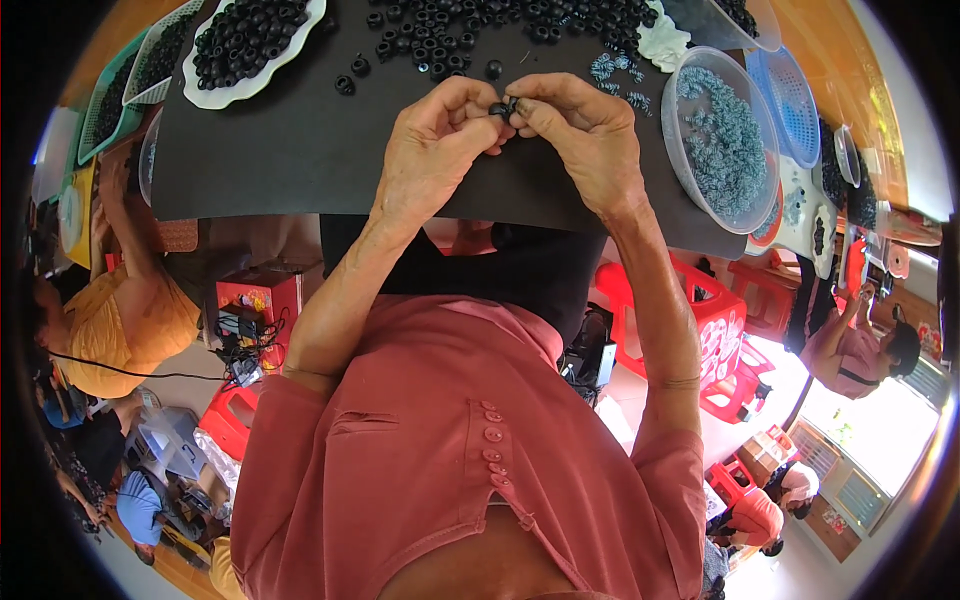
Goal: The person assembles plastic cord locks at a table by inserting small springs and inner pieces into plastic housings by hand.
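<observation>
My left hand and my right hand meet over the near part of the dark table. Between their fingertips is a small black ball-shaped piece. The left fingers pinch it on one side. The right thumb and forefinger close on a small dark part against it, which the fingers mostly hide. Just beyond the hands a loose black ball piece lies on the table. Farther back spreads a heap of black hollow ball pieces. Small coiled springs lie loose to the right.
A white scalloped dish heaped with black balls stands at the far left. On the right, a clear round tub holds many springs, beside a blue basket. Red stools stand below. Other people sit on both sides.
</observation>
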